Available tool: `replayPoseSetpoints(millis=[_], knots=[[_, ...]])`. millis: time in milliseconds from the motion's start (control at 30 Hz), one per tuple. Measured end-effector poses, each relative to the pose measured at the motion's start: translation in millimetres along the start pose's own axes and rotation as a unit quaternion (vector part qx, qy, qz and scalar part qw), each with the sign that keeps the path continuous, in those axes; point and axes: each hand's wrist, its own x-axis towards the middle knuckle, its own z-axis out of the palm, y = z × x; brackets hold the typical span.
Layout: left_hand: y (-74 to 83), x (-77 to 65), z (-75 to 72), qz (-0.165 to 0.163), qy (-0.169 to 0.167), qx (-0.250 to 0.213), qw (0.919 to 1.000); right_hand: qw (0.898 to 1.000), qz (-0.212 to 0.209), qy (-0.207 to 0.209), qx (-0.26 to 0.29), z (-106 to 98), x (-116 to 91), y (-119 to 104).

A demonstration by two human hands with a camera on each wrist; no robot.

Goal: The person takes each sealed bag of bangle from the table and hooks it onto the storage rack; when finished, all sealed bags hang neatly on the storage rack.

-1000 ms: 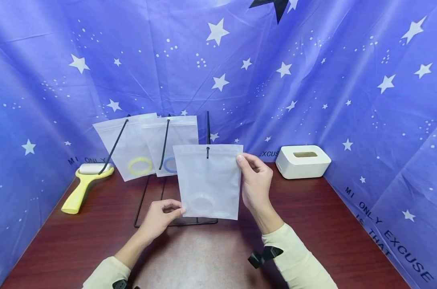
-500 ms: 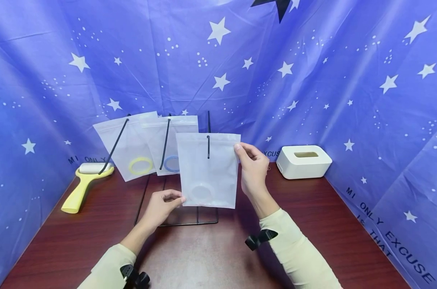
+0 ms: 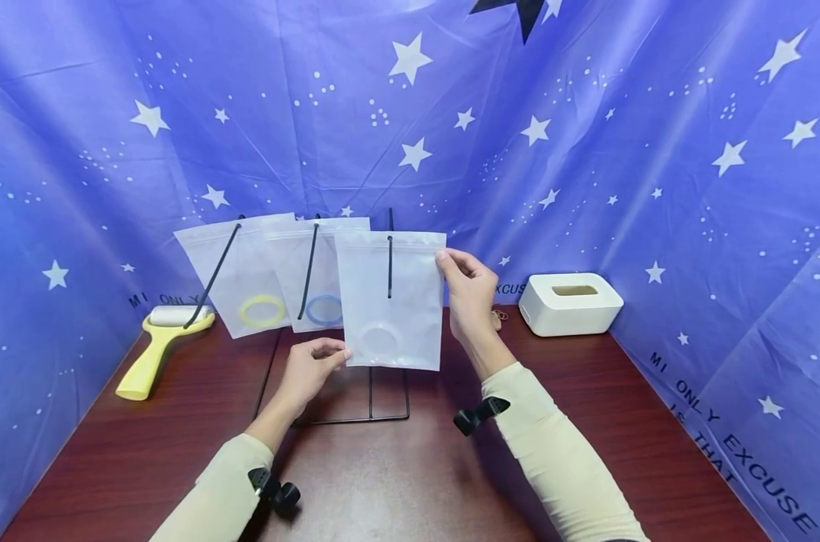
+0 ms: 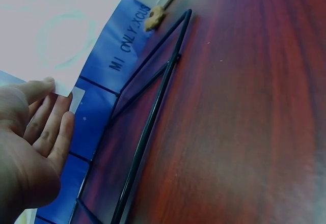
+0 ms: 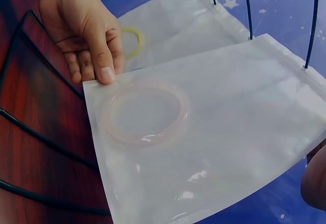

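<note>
A frosted zip bag [image 3: 410, 301] with a pale pinkish ring [image 5: 145, 114] inside hangs from the right prong of a black wire rack [image 3: 389, 416], the prong passing through the hole near its top edge. My left hand [image 3: 308, 373] pinches the bag's lower left corner between thumb and fingers. At the upper right edge my right hand [image 3: 474, 297] pinches it too. Two more frosted bags hang on the other prongs: the left bag [image 3: 223, 260] holds a yellow ring [image 3: 262, 309], and the middle bag [image 3: 335, 256] holds a blue ring [image 3: 324, 309].
A yellow-handled lint roller [image 3: 155, 354] lies at the left of the dark red wooden table [image 3: 382, 482]. A white tissue box [image 3: 570, 305] stands at the back right. Small tan bands [image 3: 498, 318] lie behind my right hand. A blue starry curtain [image 3: 586, 150] surrounds the table.
Both hands have moved the bag back along the right prong, away from me. More of the prong now shows in front of it, and more of the rack's base below it.
</note>
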Motion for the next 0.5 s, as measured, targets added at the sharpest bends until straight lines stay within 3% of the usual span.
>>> replayPoseSetpoints(millis=[500], knots=[[3.3, 22.7, 4.4, -0.002, 0.043, -0.020, 0.9989, 0.999, 0.013, 0.018, -0.037, 7, 25, 11]])
